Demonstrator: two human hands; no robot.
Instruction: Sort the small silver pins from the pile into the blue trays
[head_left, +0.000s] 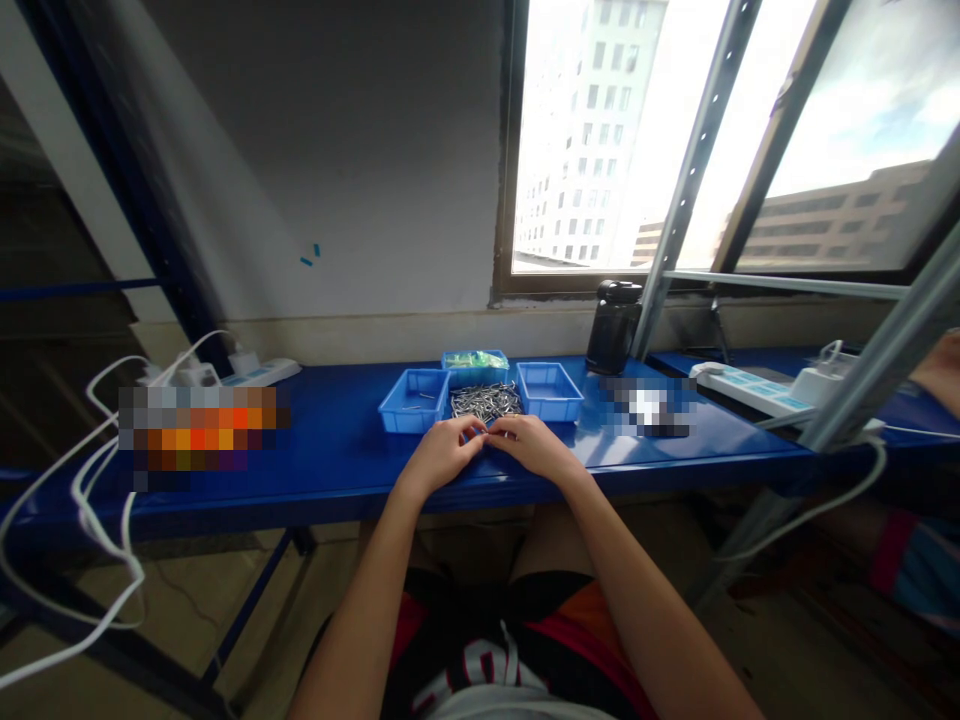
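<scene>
A heap of small metal pieces (487, 400), which look like screws, lies on the blue table in front of me. My left hand (444, 452) and my right hand (534, 444) meet at the near edge of this heap. The fingers of both are bent and pinched together at the tips; what they hold is too small to make out. Left of the heap stands a blue bin (412, 418) with a few small pieces in it. On the right is another blue bin (551, 408). Behind the heap, a third blue bin (475, 372) holds green and clear plastic-looking material.
A black bottle (613, 328) stands at the back right, near a metal post (694, 150). Power strips (757, 392) and white cables (90, 500) lie to both sides. Blurred-out items lie left and right. Another person's arm (941, 365) shows at far right.
</scene>
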